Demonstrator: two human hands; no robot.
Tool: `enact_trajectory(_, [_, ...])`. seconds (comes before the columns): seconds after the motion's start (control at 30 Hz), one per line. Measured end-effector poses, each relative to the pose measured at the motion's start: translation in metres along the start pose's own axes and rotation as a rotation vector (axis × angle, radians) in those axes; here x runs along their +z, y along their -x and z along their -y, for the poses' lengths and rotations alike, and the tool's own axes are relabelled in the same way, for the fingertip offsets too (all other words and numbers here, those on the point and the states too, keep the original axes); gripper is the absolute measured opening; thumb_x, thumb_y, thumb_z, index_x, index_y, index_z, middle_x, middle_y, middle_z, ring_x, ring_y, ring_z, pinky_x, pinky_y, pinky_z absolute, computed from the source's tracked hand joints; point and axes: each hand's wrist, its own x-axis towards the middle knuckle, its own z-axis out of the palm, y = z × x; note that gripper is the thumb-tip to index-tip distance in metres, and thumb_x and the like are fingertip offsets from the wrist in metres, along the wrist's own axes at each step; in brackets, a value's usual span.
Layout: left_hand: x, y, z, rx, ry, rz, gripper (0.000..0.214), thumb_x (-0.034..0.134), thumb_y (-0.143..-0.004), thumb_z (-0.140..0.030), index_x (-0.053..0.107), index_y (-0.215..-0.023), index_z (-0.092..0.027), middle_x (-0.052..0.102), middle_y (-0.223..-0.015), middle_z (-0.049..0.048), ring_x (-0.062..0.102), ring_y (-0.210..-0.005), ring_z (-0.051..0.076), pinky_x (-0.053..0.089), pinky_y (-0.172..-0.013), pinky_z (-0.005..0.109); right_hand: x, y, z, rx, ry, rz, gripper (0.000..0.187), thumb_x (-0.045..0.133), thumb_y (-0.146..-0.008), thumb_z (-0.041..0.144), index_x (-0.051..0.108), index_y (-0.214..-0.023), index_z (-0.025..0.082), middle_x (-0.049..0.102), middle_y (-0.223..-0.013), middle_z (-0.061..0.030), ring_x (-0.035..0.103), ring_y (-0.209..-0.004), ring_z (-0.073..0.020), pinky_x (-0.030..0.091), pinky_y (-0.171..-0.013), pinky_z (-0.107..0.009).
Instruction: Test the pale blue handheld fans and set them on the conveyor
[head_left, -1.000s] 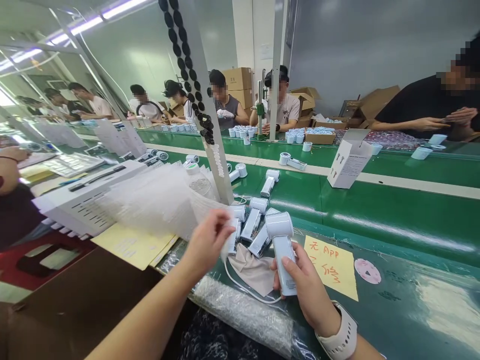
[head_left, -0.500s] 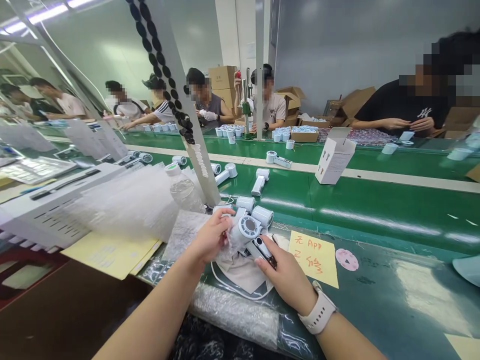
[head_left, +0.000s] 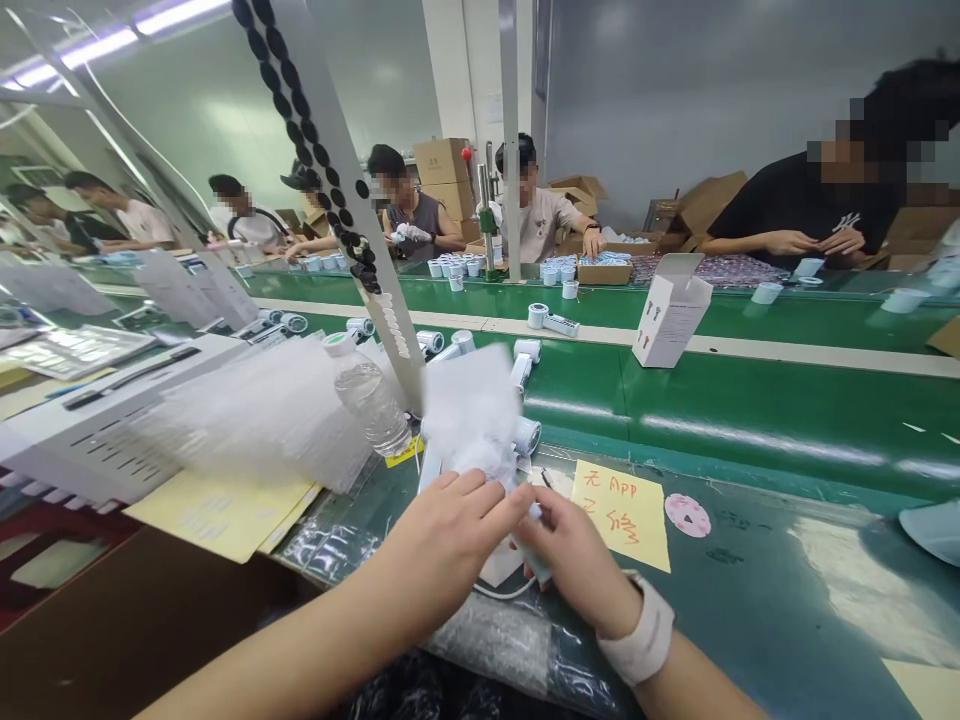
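Note:
Both hands meet at the near edge of the green bench. My left hand point(head_left: 442, 530) is closed, pinching the lower end of a white translucent bag point(head_left: 471, 415) that stands up blurred above it. Touching it from the right, my right hand point(head_left: 574, 555), with a white watch on the wrist, is closed around the handle of a white handheld fan point(head_left: 504, 565), most of which is hidden by the fingers and the bag. More white fans point(head_left: 526, 436) lie just behind the bag. A white cable point(head_left: 502, 593) curls under the hands.
A water bottle point(head_left: 367, 395) and a stack of translucent bags point(head_left: 255, 420) sit to the left, over yellow sheets point(head_left: 225, 512). A yellow note point(head_left: 621, 510) and pink sticker point(head_left: 686, 515) lie to the right. The green conveyor point(head_left: 750, 400) carries fans and a white box point(head_left: 669, 320). Several people work opposite.
My left hand pulled a bag off the stack and brought it to the fan. The fan was tipped over, and the bag now stands over it with both hands closed together.

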Motion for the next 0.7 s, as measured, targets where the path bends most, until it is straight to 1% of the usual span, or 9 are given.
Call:
enact_trajectory(0.07, [-0.006,0.002,0.000,-0.044,0.042,-0.057,0.039,0.043,-0.088,-0.005,0.053,-0.124,-0.017,0.066,-0.084,0.0051,0.059,-0.077,0.022,0.046,-0.069,0.034,-0.005,0.000,0.006,0.135,-0.431,0.131,0.041,0.058,-0.086,0.060,0.055,-0.085,0.020,0.063,-0.071,-0.0025,0.054,-0.047,-0.0133,0.038,-0.036,-0.022])
enact_trajectory(0.13, [-0.013,0.004,0.000,-0.120,0.160,-0.081,0.037,0.041,-0.091,-0.009,0.053,-0.124,-0.020,0.067,-0.085,0.0040,0.061,-0.077,0.020,0.048,-0.070,0.032,-0.007,0.003,0.014,0.153,-0.679,0.282,0.047,0.062,-0.081,0.064,0.055,-0.087,0.018,0.064,-0.075,-0.0043,0.055,-0.046,-0.0118,0.037,-0.033,-0.020])
enact_trajectory(0.23, [-0.025,0.004,-0.001,-0.305,0.434,-0.084,0.035,0.039,-0.094,-0.015,0.053,-0.124,-0.025,0.062,-0.076,-0.0012,0.059,-0.065,0.015,0.047,-0.064,0.027,-0.009,0.014,0.026,0.062,-0.774,0.501,0.061,0.069,-0.072,0.068,0.057,-0.105,0.018,0.066,-0.093,-0.0079,0.061,-0.054,-0.0127,0.039,-0.036,-0.019])
enact_trajectory(0.3, [-0.033,0.003,-0.001,-0.414,0.654,-0.149,0.029,0.042,-0.095,-0.021,0.054,-0.120,-0.026,0.055,-0.069,-0.0041,0.053,-0.058,0.012,0.045,-0.058,0.023,-0.009,0.021,0.030,0.005,-0.667,0.546,0.069,0.071,-0.070,0.068,0.054,-0.117,0.021,0.065,-0.101,-0.0078,0.061,-0.056,-0.0124,0.040,-0.042,-0.021])
enact_trajectory(0.4, [-0.038,0.000,0.000,-0.496,1.040,-0.289,0.019,0.050,-0.095,-0.030,0.054,-0.113,-0.026,0.047,-0.067,-0.0053,0.045,-0.052,0.009,0.040,-0.048,0.019,-0.006,0.024,0.026,-0.063,-0.114,0.383,0.046,0.073,-0.076,0.049,0.059,-0.109,0.020,0.064,-0.084,-0.0038,0.057,-0.057,-0.0146,0.044,-0.055,-0.028])
enact_trajectory(0.5, [-0.034,-0.001,0.002,-0.509,1.378,-0.352,0.019,0.057,-0.093,-0.036,0.052,-0.110,-0.028,0.046,-0.070,-0.0061,0.041,-0.047,0.006,0.036,-0.041,0.016,0.000,0.020,0.015,-0.204,0.434,0.148,0.015,0.059,-0.085,0.026,0.063,-0.098,0.019,0.062,-0.073,-0.0041,0.059,-0.067,-0.0219,0.048,-0.069,-0.037])
enact_trajectory(0.57, [-0.030,0.000,0.003,-0.501,1.519,-0.364,0.021,0.062,-0.091,-0.036,0.053,-0.109,-0.030,0.047,-0.070,-0.0065,0.040,-0.046,0.005,0.035,-0.038,0.014,0.000,0.016,0.011,-0.419,0.515,0.037,0.018,0.048,-0.088,0.018,0.062,-0.098,0.020,0.064,-0.077,-0.0059,0.061,-0.074,-0.0235,0.050,-0.073,-0.037])
enact_trajectory(0.63, [-0.027,0.002,0.004,-0.500,1.593,-0.378,0.021,0.063,-0.090,-0.037,0.055,-0.108,-0.030,0.047,-0.069,-0.0066,0.039,-0.045,0.005,0.035,-0.038,0.013,-0.003,0.016,0.011,-0.651,0.464,-0.061,0.020,0.042,-0.090,0.014,0.060,-0.094,0.022,0.063,-0.078,-0.0059,0.060,-0.073,-0.0221,0.050,-0.068,-0.033])
enact_trajectory(0.7, [-0.026,0.005,0.006,-0.507,1.597,-0.413,0.022,0.064,-0.089,-0.037,0.056,-0.108,-0.029,0.048,-0.069,-0.0064,0.040,-0.046,0.004,0.037,-0.040,0.013,-0.007,0.019,0.016,-0.802,0.415,-0.146,0.019,0.040,-0.092,0.014,0.057,-0.090,0.021,0.060,-0.075,-0.0054,0.057,-0.069,-0.0207,0.047,-0.061,-0.030])
